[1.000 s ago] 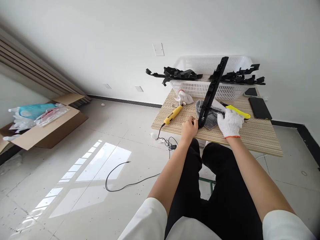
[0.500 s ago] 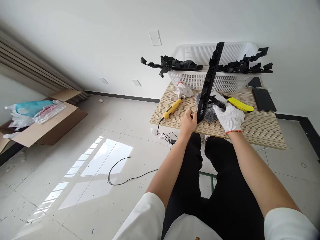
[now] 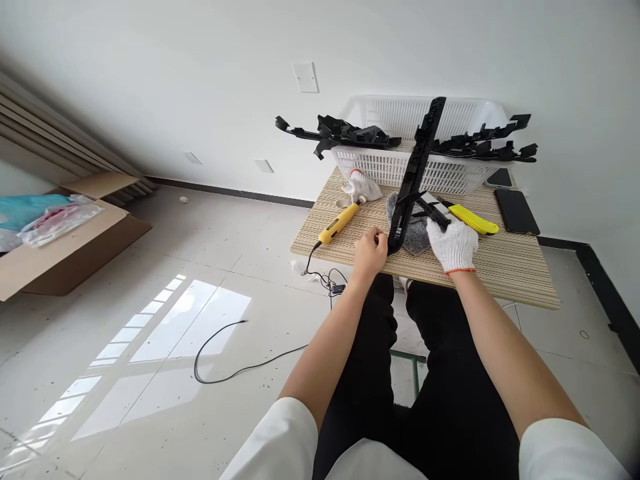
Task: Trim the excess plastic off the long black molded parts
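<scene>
Two hands meet mid-frame: the bare left hand (image 3: 370, 250) pinches the low end of a long black strip (image 3: 414, 170), and the gloved right hand (image 3: 453, 243) grips a small black piece (image 3: 431, 211) beside it. The strip leans up toward the white basket (image 3: 380, 171).

1 head-worn camera looks forward and down, near the table (image 3: 500, 273).

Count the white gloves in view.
2. One is on the right hand, gripping a black tool; the other glove lies on the table by the basket. More may hide inside it. The bare left hand holds the strip.
</scene>
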`<state>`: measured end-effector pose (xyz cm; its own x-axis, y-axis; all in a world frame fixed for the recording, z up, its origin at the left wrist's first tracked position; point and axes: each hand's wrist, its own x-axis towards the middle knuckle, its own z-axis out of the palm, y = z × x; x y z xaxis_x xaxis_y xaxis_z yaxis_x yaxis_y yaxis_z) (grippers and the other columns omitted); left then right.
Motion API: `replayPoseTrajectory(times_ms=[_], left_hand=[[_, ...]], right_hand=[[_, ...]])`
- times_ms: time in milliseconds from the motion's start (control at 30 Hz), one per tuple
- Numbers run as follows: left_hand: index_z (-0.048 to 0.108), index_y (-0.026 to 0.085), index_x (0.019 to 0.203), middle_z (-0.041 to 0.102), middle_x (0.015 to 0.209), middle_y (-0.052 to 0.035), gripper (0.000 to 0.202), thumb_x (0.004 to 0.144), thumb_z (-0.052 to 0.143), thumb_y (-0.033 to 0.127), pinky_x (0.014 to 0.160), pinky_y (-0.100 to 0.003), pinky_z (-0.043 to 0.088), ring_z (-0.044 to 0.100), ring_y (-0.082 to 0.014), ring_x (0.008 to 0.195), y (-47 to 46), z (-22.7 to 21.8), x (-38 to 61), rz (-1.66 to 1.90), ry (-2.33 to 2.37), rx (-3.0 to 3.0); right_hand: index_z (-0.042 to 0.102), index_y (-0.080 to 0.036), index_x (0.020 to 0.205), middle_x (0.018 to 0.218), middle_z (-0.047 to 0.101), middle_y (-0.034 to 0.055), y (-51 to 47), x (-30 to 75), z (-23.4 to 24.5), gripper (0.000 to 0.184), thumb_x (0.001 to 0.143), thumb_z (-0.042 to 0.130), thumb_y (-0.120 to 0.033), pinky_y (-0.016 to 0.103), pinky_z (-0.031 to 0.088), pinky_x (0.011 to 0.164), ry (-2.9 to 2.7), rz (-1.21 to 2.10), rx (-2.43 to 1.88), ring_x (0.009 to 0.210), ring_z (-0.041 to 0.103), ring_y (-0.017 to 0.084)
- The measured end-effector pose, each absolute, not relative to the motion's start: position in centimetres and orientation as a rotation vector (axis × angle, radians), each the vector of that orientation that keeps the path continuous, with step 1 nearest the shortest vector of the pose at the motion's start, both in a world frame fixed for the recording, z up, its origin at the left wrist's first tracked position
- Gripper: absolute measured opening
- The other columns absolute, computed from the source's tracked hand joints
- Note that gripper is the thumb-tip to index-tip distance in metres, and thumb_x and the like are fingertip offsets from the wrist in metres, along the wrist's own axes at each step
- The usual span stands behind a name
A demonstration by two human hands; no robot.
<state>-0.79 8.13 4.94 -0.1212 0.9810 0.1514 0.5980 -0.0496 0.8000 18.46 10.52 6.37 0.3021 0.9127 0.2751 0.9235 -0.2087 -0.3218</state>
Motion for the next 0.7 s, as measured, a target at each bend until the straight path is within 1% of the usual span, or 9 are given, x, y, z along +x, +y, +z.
replayPoseTrajectory(times_ms=[100,233,367,533,700], left_hand=[[0.053,0.025,0.073,0.062,0.067,0.0009,0.025,0.095,0.045,0.017,0.069,-0.026,0.040,0.059,-0.0180,0.066,8.25,4.69,-0.84,1.062,1.737,1.673],[0.050,0.024,0.072,0.060,0.065,0.0013,0.023,0.094,0.045,0.018,0.066,-0.027,0.037,0.055,-0.0171,0.062,8.30,4.53,-0.82,1.090,1.701,1.677],[0.049,0.024,0.073,0.060,0.067,0.0006,0.024,0.096,0.043,0.020,0.066,-0.027,0.036,0.055,-0.0171,0.062,8.12,4.71,-0.70,1.084,1.708,1.699],[0.047,0.025,0.074,0.056,0.064,0.0016,0.025,0.097,0.043,0.019,0.067,-0.028,0.035,0.052,-0.0171,0.059,7.93,4.85,-0.62,1.046,1.779,1.691],[0.047,0.024,0.074,0.056,0.064,0.0022,0.026,0.099,0.044,0.019,0.066,-0.027,0.035,0.051,-0.0162,0.057,7.88,4.73,-0.61,1.073,1.763,1.720]], right_hand=[[0.078,-0.013,0.103,0.089,0.075,0.0198,10.77,18.31,6.48,0.061,0.096,0.041,-0.061,0.044,0.049,0.079,-1.606,-0.013,-2.131,0.091,0.071,0.038],[0.077,-0.014,0.108,0.092,0.076,0.0183,11.09,18.01,6.39,0.056,0.096,0.042,-0.056,0.045,0.048,0.083,-1.590,0.005,-2.065,0.096,0.071,0.038],[0.076,-0.015,0.110,0.087,0.075,0.0186,11.37,17.83,6.18,0.053,0.094,0.047,-0.056,0.047,0.048,0.084,-1.580,0.040,-2.072,0.090,0.071,0.037],[0.076,-0.014,0.101,0.079,0.071,0.0200,11.24,18.03,6.03,0.055,0.093,0.046,-0.059,0.050,0.047,0.080,-1.456,-0.008,-2.175,0.084,0.068,0.039],[0.074,-0.014,0.102,0.078,0.069,0.0187,10.83,18.10,5.95,0.048,0.091,0.049,-0.053,0.052,0.043,0.082,-1.520,-0.085,-2.168,0.083,0.065,0.037]])
